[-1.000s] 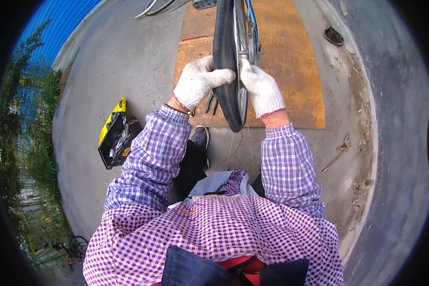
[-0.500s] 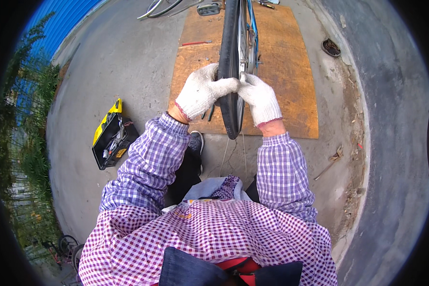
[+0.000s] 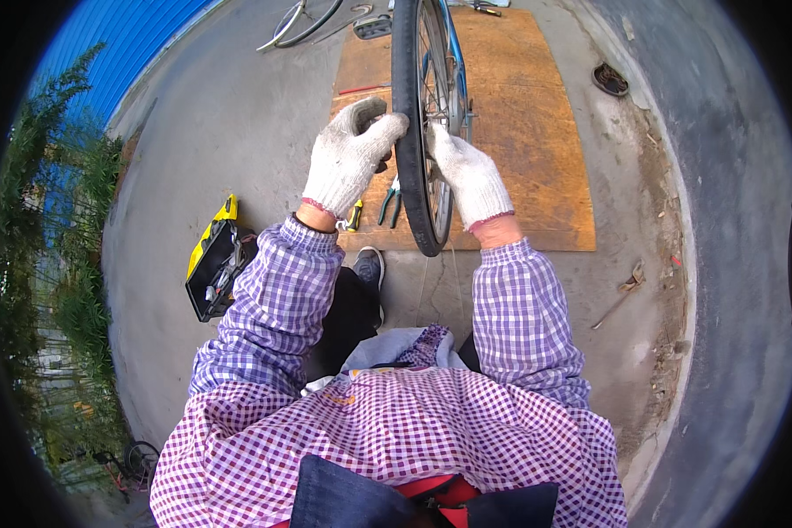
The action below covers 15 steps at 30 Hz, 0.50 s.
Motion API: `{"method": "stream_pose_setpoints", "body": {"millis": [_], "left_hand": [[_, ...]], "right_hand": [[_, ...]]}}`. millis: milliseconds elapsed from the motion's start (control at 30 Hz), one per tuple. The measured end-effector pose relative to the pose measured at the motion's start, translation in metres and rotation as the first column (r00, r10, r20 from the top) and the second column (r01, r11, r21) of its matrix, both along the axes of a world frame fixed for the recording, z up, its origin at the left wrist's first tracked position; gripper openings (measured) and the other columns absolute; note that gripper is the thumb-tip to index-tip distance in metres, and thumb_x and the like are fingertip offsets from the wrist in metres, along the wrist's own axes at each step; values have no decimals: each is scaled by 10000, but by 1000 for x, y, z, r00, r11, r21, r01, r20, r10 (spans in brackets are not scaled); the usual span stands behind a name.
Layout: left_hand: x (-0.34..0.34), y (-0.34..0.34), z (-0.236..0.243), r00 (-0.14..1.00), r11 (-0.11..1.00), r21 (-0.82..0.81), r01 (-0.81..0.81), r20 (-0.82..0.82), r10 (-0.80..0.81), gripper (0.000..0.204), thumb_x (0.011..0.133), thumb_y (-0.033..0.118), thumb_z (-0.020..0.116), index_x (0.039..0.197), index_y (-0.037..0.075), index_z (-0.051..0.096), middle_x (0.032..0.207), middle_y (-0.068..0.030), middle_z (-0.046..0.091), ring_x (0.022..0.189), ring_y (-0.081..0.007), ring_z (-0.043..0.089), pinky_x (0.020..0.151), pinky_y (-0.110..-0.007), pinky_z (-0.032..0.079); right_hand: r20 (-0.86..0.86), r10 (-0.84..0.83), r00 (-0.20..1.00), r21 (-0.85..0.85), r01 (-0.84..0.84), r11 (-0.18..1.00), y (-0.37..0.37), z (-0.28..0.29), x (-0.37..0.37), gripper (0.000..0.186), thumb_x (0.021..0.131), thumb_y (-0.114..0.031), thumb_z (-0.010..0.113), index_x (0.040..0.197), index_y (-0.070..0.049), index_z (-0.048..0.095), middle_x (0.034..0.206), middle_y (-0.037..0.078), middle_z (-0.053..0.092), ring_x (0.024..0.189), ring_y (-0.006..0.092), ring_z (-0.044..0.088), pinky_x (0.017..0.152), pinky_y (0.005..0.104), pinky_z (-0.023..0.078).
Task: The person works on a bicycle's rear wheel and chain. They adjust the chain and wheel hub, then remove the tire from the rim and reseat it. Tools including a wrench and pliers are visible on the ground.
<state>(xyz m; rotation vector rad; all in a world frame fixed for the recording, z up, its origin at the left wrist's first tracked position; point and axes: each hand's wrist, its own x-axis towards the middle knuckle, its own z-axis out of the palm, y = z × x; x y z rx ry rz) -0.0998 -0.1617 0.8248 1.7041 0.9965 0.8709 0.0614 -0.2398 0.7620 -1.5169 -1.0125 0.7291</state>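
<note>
An upright bicycle wheel with a black tyre (image 3: 406,70) stands in front of me, its spokes and rim showing on the right side. My left hand (image 3: 345,163), in a white knitted glove, is at the tyre's left side. Its thumb reaches to the tyre, and its curled fingers stand apart from the thumb with nothing visible between them. From the right, my right hand (image 3: 473,176), gloved alike, has its bent fingers closed at the rim and spokes; the fingertips are partly hidden. Part of a blue bicycle frame (image 3: 454,44) shows behind the wheel.
Beneath the wheel lies a wooden board (image 3: 528,132), bearing pliers (image 3: 391,204), a yellow-and-black handled tool (image 3: 355,216) and a thin red tool (image 3: 363,89). A black-and-yellow toolbox (image 3: 216,268) sits on the concrete at left. A dark round dish (image 3: 610,80) is at far right.
My left hand has drawn back to the left, its thumb no longer across the tyre. My right hand has shifted slightly left. The wheel's top has swung left, and the pliers show more fully.
</note>
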Motion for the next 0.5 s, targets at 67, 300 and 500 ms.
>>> {"method": "stream_pose_setpoints", "body": {"millis": [67,300,500], "left_hand": [[-1,14,1,990,999,29,34,136,-37,574,964,398,724,1333,-37,655,1050,-92,732,845,-127,692,746,-270,574],[8,36,-5,921,929,-152,338,257,-293,443,1058,339,628,1296,-33,668,1016,-90,737,872,-159,704,816,-315,579],[36,40,-10,939,905,-264,335,173,-297,405,1054,350,668,1237,-12,673,999,-38,702,843,-132,666,778,-301,569]], "right_hand": [[176,18,984,-44,-10,999,2,11,-8,522,1064,-512,535,1237,-61,731,1132,172,756,1083,323,708,938,365,540],[421,-36,906,71,7,997,-11,10,-18,457,1024,-493,554,1084,-79,739,955,198,727,927,406,702,808,441,568],[353,-104,930,167,46,985,-13,7,-5,472,958,-505,649,868,-58,769,787,190,712,783,396,701,720,468,559]]}}
